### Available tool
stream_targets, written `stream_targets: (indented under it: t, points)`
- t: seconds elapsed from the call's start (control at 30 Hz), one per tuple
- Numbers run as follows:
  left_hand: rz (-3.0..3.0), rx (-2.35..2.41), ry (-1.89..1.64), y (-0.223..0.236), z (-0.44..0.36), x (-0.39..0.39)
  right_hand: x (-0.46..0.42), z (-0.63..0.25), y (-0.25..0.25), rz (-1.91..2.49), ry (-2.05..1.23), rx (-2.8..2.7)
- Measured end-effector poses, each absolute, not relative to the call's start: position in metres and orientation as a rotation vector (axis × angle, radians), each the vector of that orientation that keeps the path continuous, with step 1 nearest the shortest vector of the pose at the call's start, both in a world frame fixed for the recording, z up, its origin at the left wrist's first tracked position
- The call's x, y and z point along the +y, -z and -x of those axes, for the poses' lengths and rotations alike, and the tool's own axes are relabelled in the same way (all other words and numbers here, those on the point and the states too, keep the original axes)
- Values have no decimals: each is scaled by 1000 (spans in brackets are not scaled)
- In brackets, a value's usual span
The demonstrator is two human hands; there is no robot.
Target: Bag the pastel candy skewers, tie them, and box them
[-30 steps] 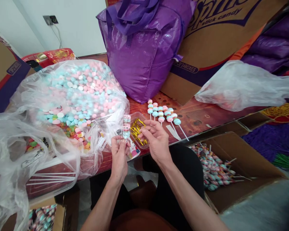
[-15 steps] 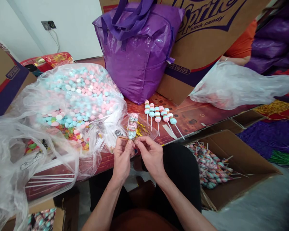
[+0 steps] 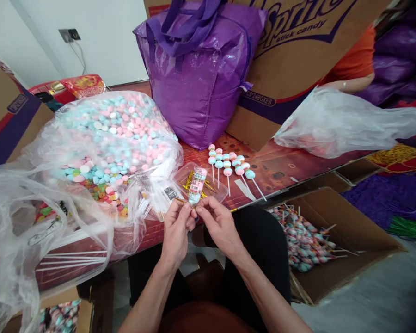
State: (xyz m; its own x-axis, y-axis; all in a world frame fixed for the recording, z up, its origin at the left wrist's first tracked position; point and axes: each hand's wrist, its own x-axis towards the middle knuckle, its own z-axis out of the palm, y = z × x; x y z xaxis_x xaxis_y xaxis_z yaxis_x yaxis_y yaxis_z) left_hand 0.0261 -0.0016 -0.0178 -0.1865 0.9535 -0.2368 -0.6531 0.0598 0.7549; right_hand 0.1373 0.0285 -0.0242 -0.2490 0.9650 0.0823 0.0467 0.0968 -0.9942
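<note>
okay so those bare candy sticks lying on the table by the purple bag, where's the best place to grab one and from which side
Grip the thin white stick end of a candy skewer, not the stacked pink and blue candies. The skewers lie flat with their sticks pointing toward the table's near edge, so come from above on that near side, probably pinching with two fingers. The rightmost stick splays out, apart from the others.
</note>
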Motion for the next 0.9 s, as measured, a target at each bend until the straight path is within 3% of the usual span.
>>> stream_targets:
  t: [0.23,0.37,0.5,0.6,0.9]
  points:
    - [-161,583,-1181,3,-9,-8,26,-146,7,842,-1509,-1470]
    - [-169,517,-1048,-2,-9,-10,27,-151,5,808,-1425,-1654]
    - [-349,816,-1265,6,-22,-11,26,-149,20,923,-1001,-1840]
    - [-547,1020,-1420,14,-32,-15,22,-147,29,1010,-863,-1833]
    - [-600,1070,-1393,18,-26,-19,17,-147,20,1112,-1156,-1717]
